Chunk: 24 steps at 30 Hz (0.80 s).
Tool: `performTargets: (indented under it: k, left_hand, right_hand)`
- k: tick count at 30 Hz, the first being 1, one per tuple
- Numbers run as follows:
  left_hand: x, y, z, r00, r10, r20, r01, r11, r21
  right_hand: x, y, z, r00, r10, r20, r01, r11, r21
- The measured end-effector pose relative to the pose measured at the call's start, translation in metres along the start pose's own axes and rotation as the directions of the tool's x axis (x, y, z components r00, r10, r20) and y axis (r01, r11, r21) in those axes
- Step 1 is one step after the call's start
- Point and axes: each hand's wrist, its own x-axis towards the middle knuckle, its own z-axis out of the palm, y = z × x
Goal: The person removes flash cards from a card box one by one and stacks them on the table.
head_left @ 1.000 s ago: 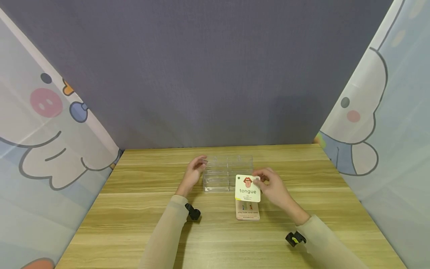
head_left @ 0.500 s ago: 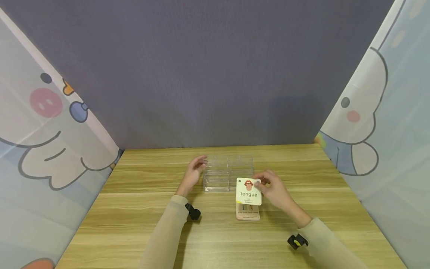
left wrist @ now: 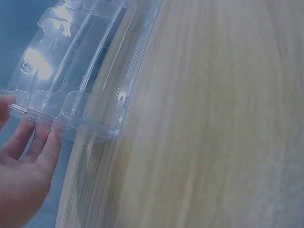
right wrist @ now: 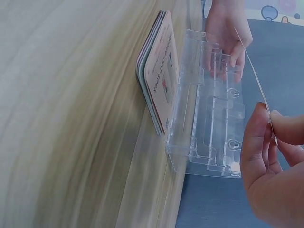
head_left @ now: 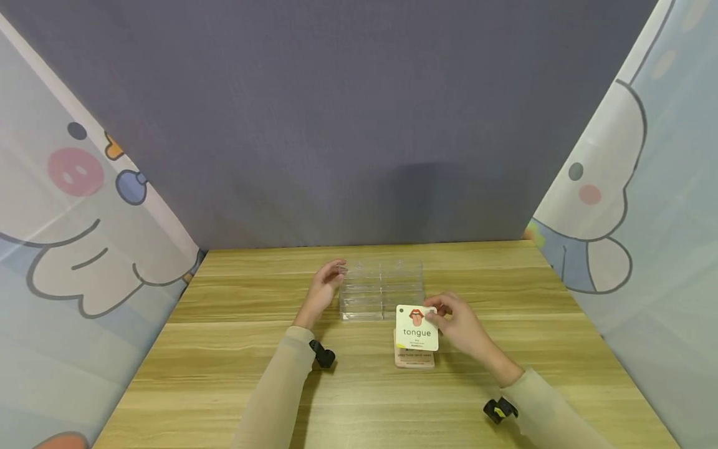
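Note:
A clear plastic tiered card rack (head_left: pixel 381 290) stands on the wooden table (head_left: pixel 235 368). My left hand (head_left: pixel 323 288) rests with straight fingers against the rack's left end; the left wrist view shows its fingertips (left wrist: pixel 45 142) touching the clear rack (left wrist: pixel 80 71). My right hand (head_left: pixel 457 324) pinches a white "tongue" card (head_left: pixel 416 328) by its right edge, just above a small stack of cards (head_left: pixel 414 358) lying in front of the rack. In the right wrist view the held card (right wrist: pixel 256 76) shows edge-on between thumb and fingers (right wrist: pixel 259 137), near the stack (right wrist: pixel 159 76) and rack (right wrist: pixel 209 104).
A grey-blue backdrop (head_left: pixel 359 125) closes the far side, and cartoon-printed curtains (head_left: pixel 67 206) hang at both sides. Bare table surface lies left, right and in front of the rack.
My right hand has brought the "tongue" card down and toward me, from in front of the rack to just over the card stack. The left hand has stayed on the rack.

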Motion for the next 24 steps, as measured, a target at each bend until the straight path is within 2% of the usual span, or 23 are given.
performTargets:
  k: [5,15,20,24]
  left_hand:
    - [-0.001,0.000,0.000,1.000,0.008,0.007,-0.008,1.000,-0.008]
    - [-0.003,0.004,-0.002,0.999,-0.015,0.043,0.015,1.000,-0.012]
    - [-0.010,0.023,-0.004,0.997,-0.018,0.075,0.019,1.000,-0.010]
    - [-0.016,0.036,-0.003,0.998,-0.001,0.070,0.001,1.000,-0.006]
  right_hand:
    - [0.000,0.003,0.001,1.000,0.003,0.021,-0.004,1.000,0.027]
    - [-0.002,0.005,0.000,0.998,0.012,0.063,-0.012,1.000,0.012]
    - [-0.003,0.008,0.002,0.996,0.031,0.080,-0.033,0.999,0.024]
    - [-0.004,0.009,0.004,0.996,0.029,0.089,-0.031,0.999,0.014]
